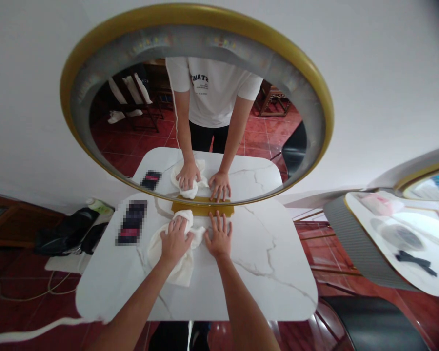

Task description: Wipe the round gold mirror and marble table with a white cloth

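On a white marble-patterned table (278, 258) lies a crumpled white cloth (181, 272). My left hand (175, 241) presses on the cloth, its fingers spread over a bunched part. Just to the right, my right hand (219, 237) rests with fingers spread, its fingertips at the gold base (201, 209) of a mirror and its palm over the tabletop. A corner of the cloth reaches close to the right thumb. The round gold-framed mirror (205, 131) shows both hands and a white shirt.
A blurred-out dark object (132, 222) lies at the table's left side. Dark bags (68, 231) stand farther left. At the right are a black chair (373, 321) and another white table (380, 234) with a black item (416, 262). A white cable (32, 334) runs at lower left.
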`<state>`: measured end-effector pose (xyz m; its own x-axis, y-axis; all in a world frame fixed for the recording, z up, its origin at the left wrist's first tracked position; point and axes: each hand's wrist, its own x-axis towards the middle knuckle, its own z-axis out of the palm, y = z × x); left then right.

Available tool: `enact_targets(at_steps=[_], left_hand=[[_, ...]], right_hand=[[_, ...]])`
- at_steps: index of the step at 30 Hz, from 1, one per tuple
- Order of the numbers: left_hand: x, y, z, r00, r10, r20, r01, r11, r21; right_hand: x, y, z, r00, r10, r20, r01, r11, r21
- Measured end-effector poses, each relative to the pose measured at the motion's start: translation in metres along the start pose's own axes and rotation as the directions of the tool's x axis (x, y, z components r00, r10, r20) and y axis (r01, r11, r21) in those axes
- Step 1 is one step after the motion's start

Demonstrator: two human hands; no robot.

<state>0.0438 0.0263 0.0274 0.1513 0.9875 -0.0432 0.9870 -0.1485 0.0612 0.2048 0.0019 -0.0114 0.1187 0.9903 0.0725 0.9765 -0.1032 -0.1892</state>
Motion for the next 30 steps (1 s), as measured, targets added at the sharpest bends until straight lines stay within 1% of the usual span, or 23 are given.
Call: enact_targets(at_steps=[6, 8, 10, 13, 16, 21, 24, 27, 30], left_hand=[[0.031, -0.010, -0.006, 0.999, -0.053, 0.001, 0.053, 0.999, -0.002], [0.038, -0.013, -0.008, 0.998, -0.062, -0.001, 0.061, 0.998, -0.009], [0.039, -0.013, -0.008, 0.998, -0.069, -0.005, 0.069, 0.998, -0.011], [0.033, -0.011, -0.007, 0.997, -0.080, -0.017, 0.080, 0.997, 0.001], [0.019, -0.007, -0.003, 0.996, -0.080, -0.035, 0.080, 0.997, 0.012], [-0.011, -0.001, 0.007, 0.997, -0.025, -0.068, 0.026, 0.999, 0.018], [-0.023, 0.000, 0.011, 0.997, -0.004, -0.079, 0.005, 1.000, 0.021], [-0.024, 0.001, 0.012, 0.998, -0.011, -0.068, 0.012, 1.000, 0.012], [-0.013, 0.000, 0.010, 0.998, -0.042, -0.053, 0.043, 0.999, 0.001]], right_hand=[[0.000, 0.001, 0.001, 1.000, -0.002, 0.001, 0.002, 1.000, 0.014], [0.000, 0.001, 0.001, 1.000, -0.001, 0.003, 0.001, 1.000, 0.018], [0.000, 0.001, 0.001, 1.000, 0.000, 0.005, -0.001, 1.000, 0.020], [0.000, 0.001, 0.001, 1.000, 0.004, 0.005, -0.005, 1.000, 0.018], [0.000, 0.001, 0.000, 1.000, 0.002, 0.005, -0.002, 1.000, 0.020], [0.000, 0.001, -0.001, 1.000, -0.009, -0.001, 0.009, 1.000, 0.027], [0.000, 0.001, -0.001, 1.000, -0.006, -0.001, 0.006, 1.000, 0.023], [0.000, 0.002, 0.000, 1.000, -0.004, -0.001, 0.004, 1.000, 0.030], [0.000, 0.002, 0.001, 1.000, -0.011, -0.003, 0.011, 0.999, 0.031]])
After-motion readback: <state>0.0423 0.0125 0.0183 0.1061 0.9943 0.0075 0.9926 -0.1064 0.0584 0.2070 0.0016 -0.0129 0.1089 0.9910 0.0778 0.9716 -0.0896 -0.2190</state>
